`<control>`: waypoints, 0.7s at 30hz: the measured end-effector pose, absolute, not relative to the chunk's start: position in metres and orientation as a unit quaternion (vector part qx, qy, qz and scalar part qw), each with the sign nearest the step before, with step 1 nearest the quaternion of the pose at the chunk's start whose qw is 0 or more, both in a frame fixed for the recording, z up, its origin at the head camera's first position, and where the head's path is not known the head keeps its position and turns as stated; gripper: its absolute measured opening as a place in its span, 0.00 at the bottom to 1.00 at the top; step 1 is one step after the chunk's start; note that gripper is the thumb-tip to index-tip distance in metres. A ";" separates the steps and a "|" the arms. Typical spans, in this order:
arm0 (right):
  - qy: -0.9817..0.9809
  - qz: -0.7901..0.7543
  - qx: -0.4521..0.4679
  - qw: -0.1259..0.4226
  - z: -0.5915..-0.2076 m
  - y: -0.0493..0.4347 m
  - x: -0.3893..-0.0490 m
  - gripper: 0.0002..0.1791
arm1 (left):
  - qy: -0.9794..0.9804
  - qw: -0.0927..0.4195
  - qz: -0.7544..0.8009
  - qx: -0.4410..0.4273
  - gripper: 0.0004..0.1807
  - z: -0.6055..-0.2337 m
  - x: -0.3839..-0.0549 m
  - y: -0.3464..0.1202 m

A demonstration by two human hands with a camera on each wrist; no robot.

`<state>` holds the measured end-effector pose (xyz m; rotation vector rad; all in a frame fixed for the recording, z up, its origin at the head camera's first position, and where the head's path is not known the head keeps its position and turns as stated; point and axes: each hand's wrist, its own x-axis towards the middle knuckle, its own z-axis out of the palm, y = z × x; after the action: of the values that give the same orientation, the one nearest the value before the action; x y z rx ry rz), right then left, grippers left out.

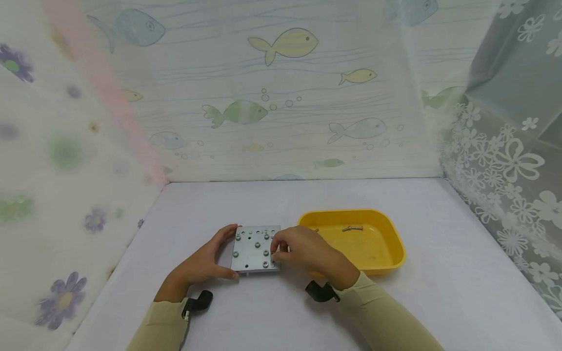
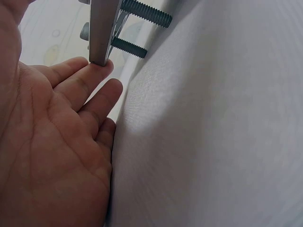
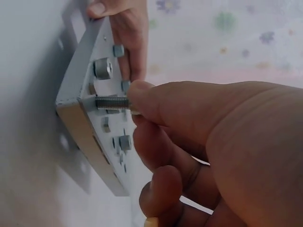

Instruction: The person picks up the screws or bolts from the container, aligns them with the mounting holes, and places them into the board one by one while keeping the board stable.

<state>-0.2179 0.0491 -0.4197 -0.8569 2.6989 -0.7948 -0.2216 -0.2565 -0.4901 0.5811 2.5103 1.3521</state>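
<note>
A silver metal plate [image 1: 250,258] with holes and several socket-head bolts stands raised off the white table. My left hand [image 1: 199,265] holds it along the left side, thumb at the near edge and fingers at the far corner. In the left wrist view, threaded bolt ends [image 2: 147,13] stick out beneath the plate and fingertips touch its edge. My right hand [image 1: 307,248] pinches a bolt [image 3: 112,102] between thumb and index finger near the plate's near right corner. The bolt's thread stands upright to the plate, its tip at the surface; the fingers hide its head.
A yellow tray [image 1: 351,212] stands just right of the plate, partly behind the right hand and forearm. Loose bolts [image 1: 352,228] lie inside it. Patterned curtains [image 1: 281,112] enclose the table at the back and both sides.
</note>
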 end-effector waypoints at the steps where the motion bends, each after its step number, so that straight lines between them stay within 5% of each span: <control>1: 0.915 -0.266 -0.289 0.096 -0.420 0.048 -0.218 0.03 | 0.857 0.115 0.462 0.198 0.72 -0.490 -0.221 -0.256; 21: 0.929 -0.231 -0.280 0.077 -0.424 0.043 -0.215 0.04 | 0.853 0.118 0.469 0.199 0.72 -0.492 -0.223 -0.257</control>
<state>-0.2150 0.0427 -0.4240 -0.8393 2.7823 -0.6916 -0.2227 -0.2566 -0.4919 0.5831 2.4942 1.3709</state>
